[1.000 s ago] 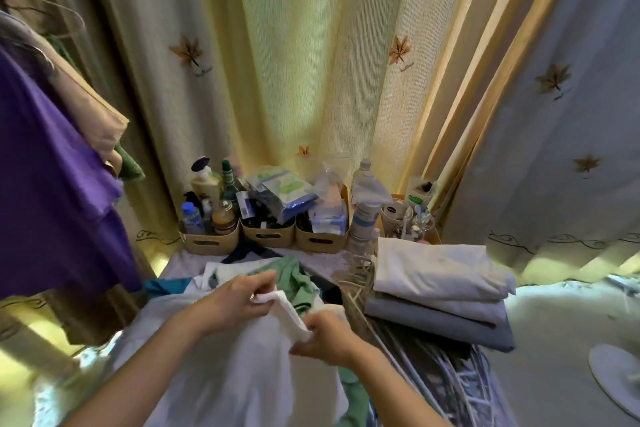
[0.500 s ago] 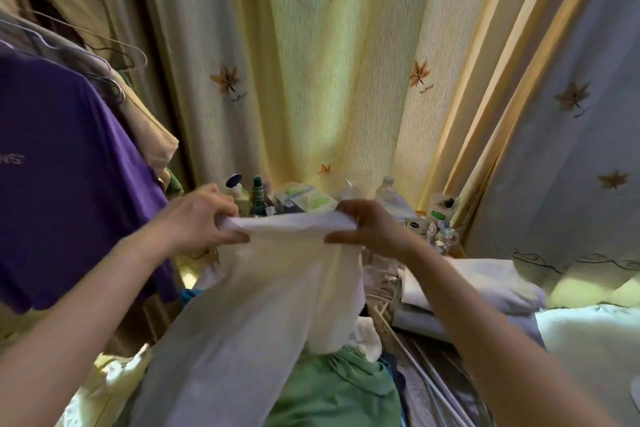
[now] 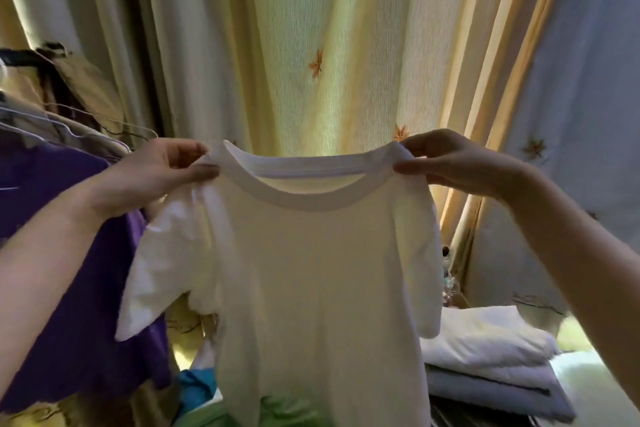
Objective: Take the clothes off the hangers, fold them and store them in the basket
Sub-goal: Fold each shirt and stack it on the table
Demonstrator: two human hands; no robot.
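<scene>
We held the white T-shirt (image 3: pixel 311 270) up by its shoulders, left hand (image 3: pixel 162 173) and right hand (image 3: pixel 450 163) each pinching the fabric beside the collar, and judged a light shake would free the sleeve bunched below the left hand before folding

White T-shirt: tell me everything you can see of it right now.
The white T-shirt hangs unfolded, on no hanger, in front of the curtain. The left hand and right hand each pinch a shoulder beside the round ribbed collar, holding the neckline level. The fabric looks thin and soft, glowing cream from backlight. Both short sleeves droop, and the one under the left hand is creased. The hem is out of view.
</scene>
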